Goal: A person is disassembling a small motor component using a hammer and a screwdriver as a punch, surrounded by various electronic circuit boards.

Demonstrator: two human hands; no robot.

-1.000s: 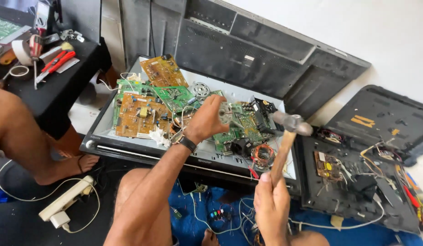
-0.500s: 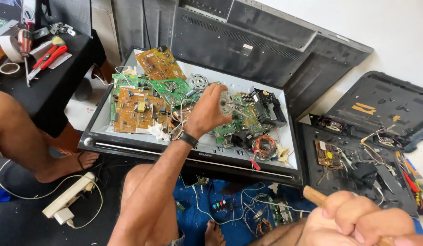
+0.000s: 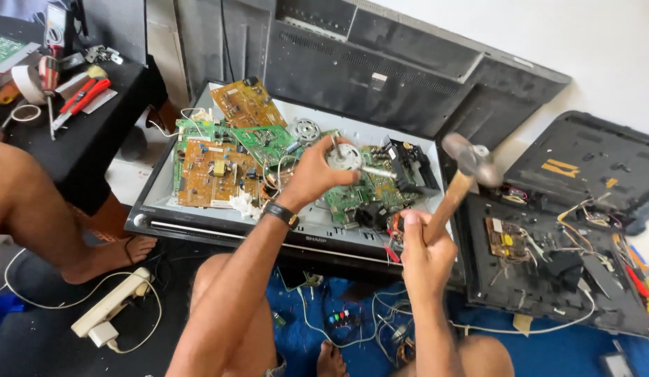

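Seated on the floor over an opened flat-screen chassis (image 3: pixel 220 227), back cover off and boards exposed. Left hand (image 3: pixel 312 176) closed around a small round motor (image 3: pixel 345 156) with a metal shaft, held steady just above the green circuit board (image 3: pixel 352 199) near the middle of the chassis. Right hand (image 3: pixel 424 248) wrapped tight on the wooden handle of a hammer (image 3: pixel 458 174), steel head raised and blurred at about 2 o'clock from the motor, close to it but apart. A dark wristwatch (image 3: pixel 280 213) on the left wrist.

At 9 o'clock from the motor, an orange-brown power board (image 3: pixel 209 174); at 11 o'clock, a tan board (image 3: pixel 246 103) tilted against the chassis edge; between them a smaller green board (image 3: pixel 268 139). At 3 o'clock, beyond the hammer, a second opened black panel (image 3: pixel 548 293) with loose wires and a small board. At 12 o'clock, a large dark rear cover (image 3: pixel 408 77) leaning on the wall.

Judged from the layout: stripping well under way, covers removed and several boards lifted loose, yet most boards and wiring still sitting in the chassis, and the motor not yet broken down.

At 10 o'clock, a black table (image 3: pixel 94 139) with red-handled pliers (image 3: pixel 83 98) and a tape roll (image 3: pixel 25 112). At 8 o'clock, a white power strip (image 3: pixel 111 307) and another person's leg (image 3: pixel 45 216).
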